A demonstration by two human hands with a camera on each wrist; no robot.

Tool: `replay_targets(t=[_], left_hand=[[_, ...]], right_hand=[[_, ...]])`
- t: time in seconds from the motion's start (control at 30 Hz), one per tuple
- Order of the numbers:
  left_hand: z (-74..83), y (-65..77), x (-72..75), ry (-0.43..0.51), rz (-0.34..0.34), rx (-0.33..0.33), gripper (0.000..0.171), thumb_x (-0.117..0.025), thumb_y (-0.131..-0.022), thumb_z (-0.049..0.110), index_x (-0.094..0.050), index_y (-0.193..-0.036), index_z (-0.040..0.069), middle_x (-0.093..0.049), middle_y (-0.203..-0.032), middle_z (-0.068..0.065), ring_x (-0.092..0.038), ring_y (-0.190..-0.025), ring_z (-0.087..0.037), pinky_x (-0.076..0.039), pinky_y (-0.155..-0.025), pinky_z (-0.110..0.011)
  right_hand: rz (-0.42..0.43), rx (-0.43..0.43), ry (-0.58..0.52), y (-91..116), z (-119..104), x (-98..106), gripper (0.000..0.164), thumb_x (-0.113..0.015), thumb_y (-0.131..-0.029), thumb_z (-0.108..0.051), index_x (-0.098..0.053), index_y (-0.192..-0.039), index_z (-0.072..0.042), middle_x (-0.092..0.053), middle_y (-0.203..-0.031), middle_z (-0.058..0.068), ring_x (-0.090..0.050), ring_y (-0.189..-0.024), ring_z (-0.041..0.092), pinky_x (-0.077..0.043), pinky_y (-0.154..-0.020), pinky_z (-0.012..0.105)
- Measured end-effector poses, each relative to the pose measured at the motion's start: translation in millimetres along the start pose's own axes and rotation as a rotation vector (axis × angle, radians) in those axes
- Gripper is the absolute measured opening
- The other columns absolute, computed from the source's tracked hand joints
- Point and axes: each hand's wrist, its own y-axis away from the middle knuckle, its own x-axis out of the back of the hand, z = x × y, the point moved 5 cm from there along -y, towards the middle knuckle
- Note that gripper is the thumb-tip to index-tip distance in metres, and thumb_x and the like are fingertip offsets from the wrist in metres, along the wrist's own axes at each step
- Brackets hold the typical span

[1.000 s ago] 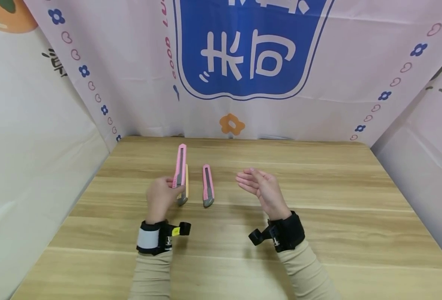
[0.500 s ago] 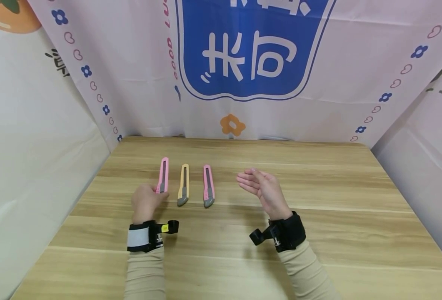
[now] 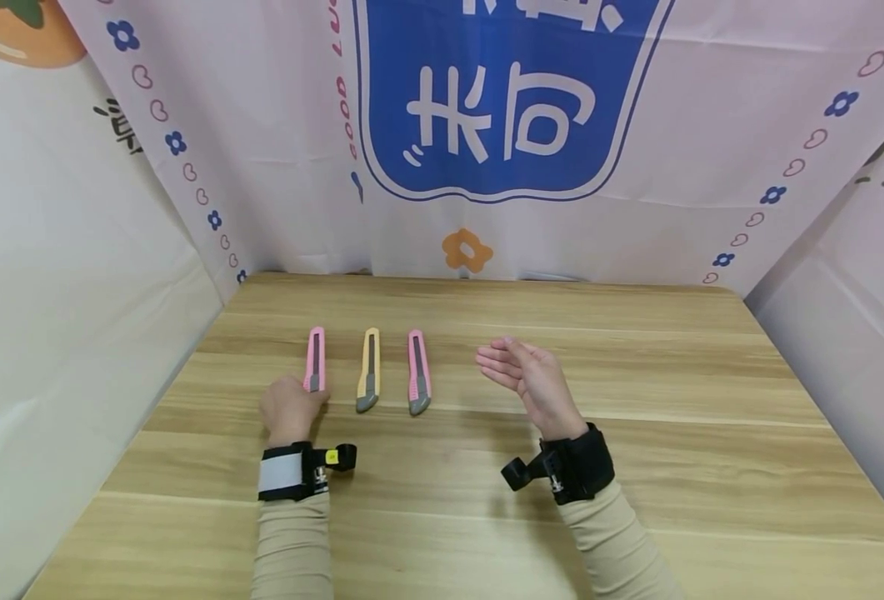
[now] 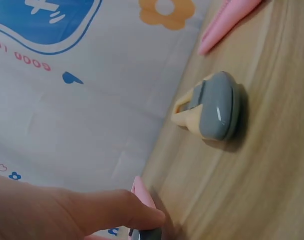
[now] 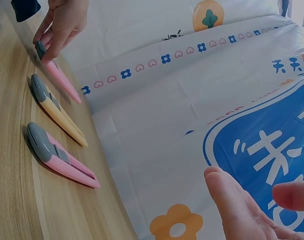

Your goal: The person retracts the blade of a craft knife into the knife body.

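Note:
My left hand (image 3: 292, 410) pinches the grey lower end of a pink box cutter (image 3: 316, 358) at the left of the row. In the right wrist view, thumb and fingers sit on either side of that cutter's grey end, close over the table. To its right lies a yellow box cutter (image 3: 369, 367) with a grey end, and beyond that a second pink box cutter (image 3: 418, 371). All three point away from me, roughly parallel. My right hand (image 3: 535, 385) is held over the table right of the row, fingers straight, with nothing in it.
The wood-grain table (image 3: 442, 517) carries the row of cutters. A printed cloth (image 3: 284, 225) with a blue emblem hangs along its back edge, and pale cloth walls (image 3: 89, 275) flank both sides. Each wrist wears a black strap (image 3: 578, 462) with a small camera.
My left hand has carried the pink box cutter left from above the yellow one and lowered it beside it, turning it straighter. The right hand has stayed in place.

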Motion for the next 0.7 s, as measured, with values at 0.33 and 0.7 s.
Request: replay_targets(t=[0.33,0.7], left_hand=[[-2.9,-4.0,-4.5,-0.041,0.016,0.051,0.037,-0.069,-0.085,0.032,-0.052,-0.067,0.004,-0.043,-0.062,-0.004,-0.043,-0.056,-0.016,-0.031,-0.048,-0.024],[-4.7,-4.5,-6.8,-0.005,0.01,0.073,0.035,-0.069,-0.085,0.03,-0.054,-0.07,0.002,-0.047,-0.073,-0.01,-0.046,-0.064,-0.021,-0.034,-0.05,-0.026]], right_hand=[[-0.008,-0.003,-0.003,0.1,0.1,0.1,0.045,-0.045,-0.103,-0.024,-0.047,-0.128,0.012,-0.073,-0.105,0.003,-0.07,-0.104,0.015,-0.057,-0.092,0.028],[-0.017,-0.016,0.024,0.7,0.2,-0.9,0.043,-0.044,-0.103,-0.023,-0.048,-0.129,0.011,-0.058,-0.132,0.028,-0.069,-0.108,0.017,-0.056,-0.092,0.027]])
